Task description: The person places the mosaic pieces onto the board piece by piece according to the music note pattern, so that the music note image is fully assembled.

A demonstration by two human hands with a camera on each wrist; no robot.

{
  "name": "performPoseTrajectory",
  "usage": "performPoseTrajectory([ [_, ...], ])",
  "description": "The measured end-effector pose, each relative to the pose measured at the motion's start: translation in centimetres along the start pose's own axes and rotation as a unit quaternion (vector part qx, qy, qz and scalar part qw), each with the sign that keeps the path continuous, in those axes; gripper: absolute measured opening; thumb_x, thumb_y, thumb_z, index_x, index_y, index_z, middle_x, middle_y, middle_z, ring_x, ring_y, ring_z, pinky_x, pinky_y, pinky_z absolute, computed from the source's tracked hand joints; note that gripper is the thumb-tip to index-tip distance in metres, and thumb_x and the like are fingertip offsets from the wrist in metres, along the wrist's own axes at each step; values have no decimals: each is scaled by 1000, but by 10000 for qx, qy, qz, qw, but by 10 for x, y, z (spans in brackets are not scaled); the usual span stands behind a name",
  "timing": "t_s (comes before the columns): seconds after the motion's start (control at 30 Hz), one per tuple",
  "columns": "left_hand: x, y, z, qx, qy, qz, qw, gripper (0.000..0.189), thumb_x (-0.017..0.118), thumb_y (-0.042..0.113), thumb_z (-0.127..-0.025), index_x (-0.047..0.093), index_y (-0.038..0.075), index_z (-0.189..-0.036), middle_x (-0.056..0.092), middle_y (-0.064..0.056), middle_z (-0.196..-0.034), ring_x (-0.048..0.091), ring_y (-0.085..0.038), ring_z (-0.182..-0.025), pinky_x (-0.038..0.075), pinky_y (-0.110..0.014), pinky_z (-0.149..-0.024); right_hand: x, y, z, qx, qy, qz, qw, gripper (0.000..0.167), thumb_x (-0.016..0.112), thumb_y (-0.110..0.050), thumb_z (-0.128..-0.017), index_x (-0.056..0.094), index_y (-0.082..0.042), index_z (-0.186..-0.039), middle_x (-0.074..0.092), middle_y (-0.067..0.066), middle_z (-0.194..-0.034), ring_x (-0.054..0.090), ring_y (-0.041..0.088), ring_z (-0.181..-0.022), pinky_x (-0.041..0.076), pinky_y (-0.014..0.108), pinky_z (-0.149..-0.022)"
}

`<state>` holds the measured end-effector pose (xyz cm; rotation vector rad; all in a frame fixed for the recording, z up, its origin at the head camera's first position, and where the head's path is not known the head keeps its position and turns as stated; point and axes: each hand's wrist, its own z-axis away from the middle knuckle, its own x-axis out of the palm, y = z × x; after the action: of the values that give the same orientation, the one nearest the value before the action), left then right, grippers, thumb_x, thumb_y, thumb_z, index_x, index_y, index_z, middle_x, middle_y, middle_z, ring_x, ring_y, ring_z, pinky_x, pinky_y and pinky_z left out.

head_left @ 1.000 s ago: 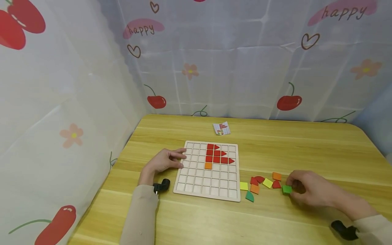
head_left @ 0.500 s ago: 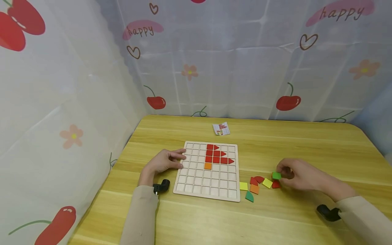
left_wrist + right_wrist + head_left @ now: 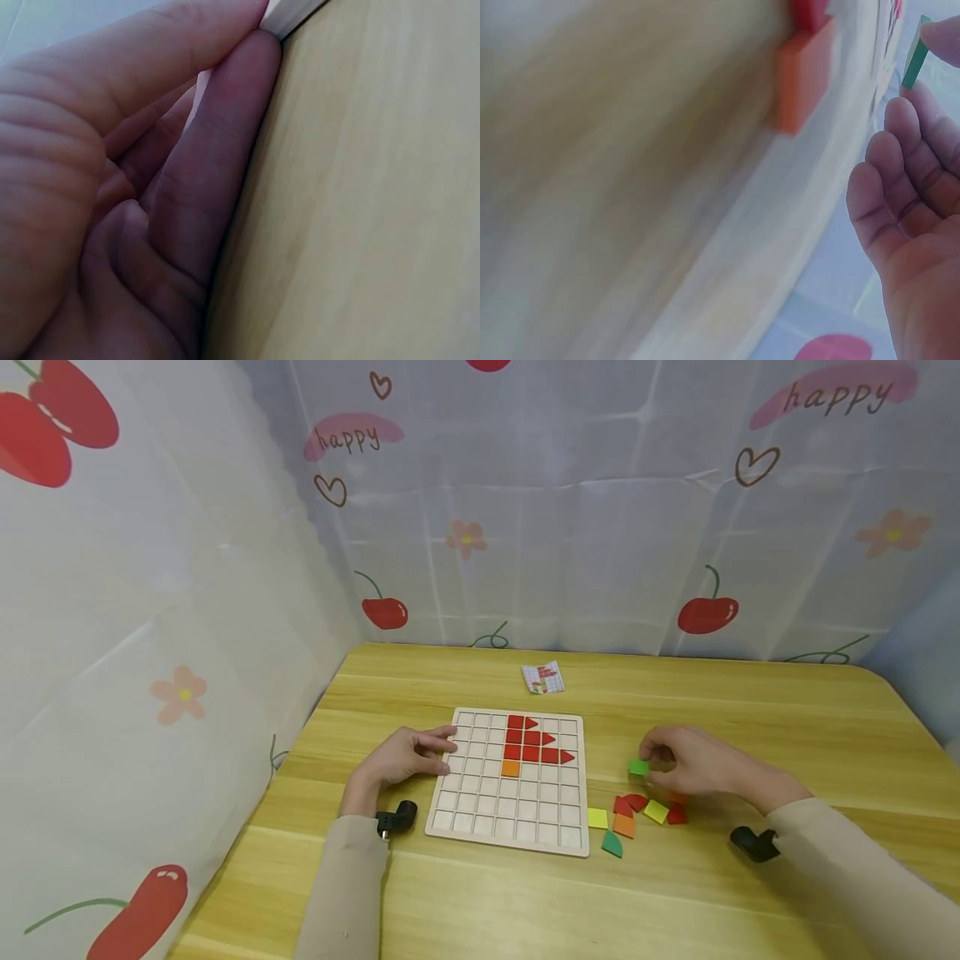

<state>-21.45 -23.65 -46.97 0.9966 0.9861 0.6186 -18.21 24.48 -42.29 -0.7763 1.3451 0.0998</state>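
Tile, green, squarish, broad face up, between hands, pinched by right hand; left hand, fingers loosely extended, touches left edge of board.

It looks like a small screened-off corner around a wood-grain table, with pale sheeting close at the back and left; whether that corner belongs to a home, a studio or a lab cannot be told. Creases run through the sheeting, whose playful print (cherries, flowers, hearts and the word "happy") gives a homely look.
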Motion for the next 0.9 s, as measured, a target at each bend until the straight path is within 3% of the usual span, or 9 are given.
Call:
performPoseTrajectory([
  [0.3,1,0,0,2,13,-35,10000,34,84,9,-85,80,15,-118,56,6,-153,38,-16,-153,52,-17,-87,10,-20,-36,-365,-183,-70,9991,18,80,-24,-85,69,-16,-98,65,-7,-92,56,10,-83,51,30,-77],
  [0.57,2,0,1,28,-36,-41,10000,33,84,9,-85,80,15,-117,56,5,-153,39,-18,-153,53,-18,-84,24,-42,-59,-666,-250,-210,9972,14,78,-21,-85,68,-16,-93,63,-3,-85,54,13,-78,47,27,-72],
  [0.9,1,-1,0,19,33,-94,9999,33,85,10,-84,80,16,-117,56,7,-153,38,-17,-153,51,-17,-88,41,-72,-74,-496,-192,-512,9973,18,81,-28,-85,67,-19,-92,61,-4,-83,53,11,-77,46,26,-71],
])
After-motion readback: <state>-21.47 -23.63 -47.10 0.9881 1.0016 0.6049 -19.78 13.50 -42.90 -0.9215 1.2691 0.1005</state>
